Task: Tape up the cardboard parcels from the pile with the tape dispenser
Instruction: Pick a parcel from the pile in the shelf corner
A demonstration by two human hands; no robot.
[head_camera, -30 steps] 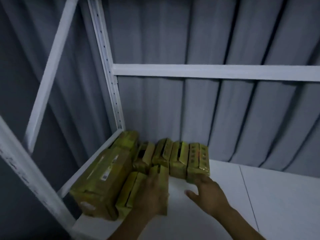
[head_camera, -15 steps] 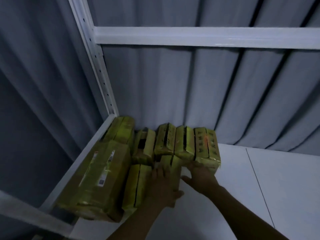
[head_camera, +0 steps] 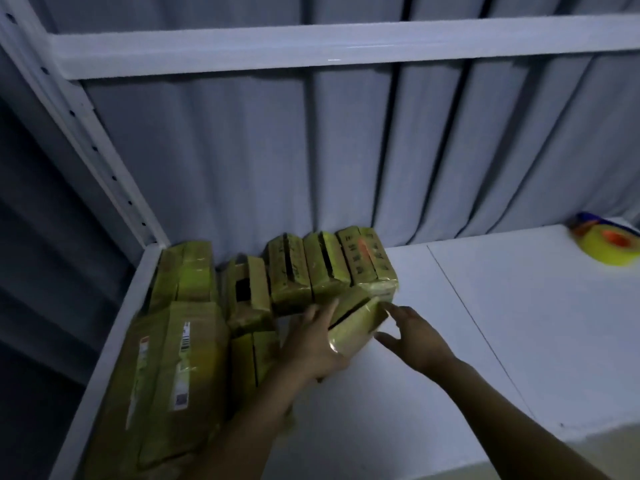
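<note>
Your left hand (head_camera: 311, 344) grips the small yellowish cardboard parcel (head_camera: 356, 323), tilted | your right hand (head_camera: 415, 337) spread wide, fingertips at its right edge | yellow-and-orange tape dispenser (head_camera: 609, 244) well apart, far right

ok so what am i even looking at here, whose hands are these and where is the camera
There is no machine here. These are a person's two bare hands, filmed by one wide-angle camera worn on the head, looking forward and down. The white shelf surface carries a pile of yellowish cardboard parcels: a large parcel at the left and a row of small ones against the grey curtain. The left hand grips one small parcel, held tilted. The right hand is open beside it, fingers reaching towards it. The tape dispenser, loaded with yellow tape, lies far right, untouched.
</note>
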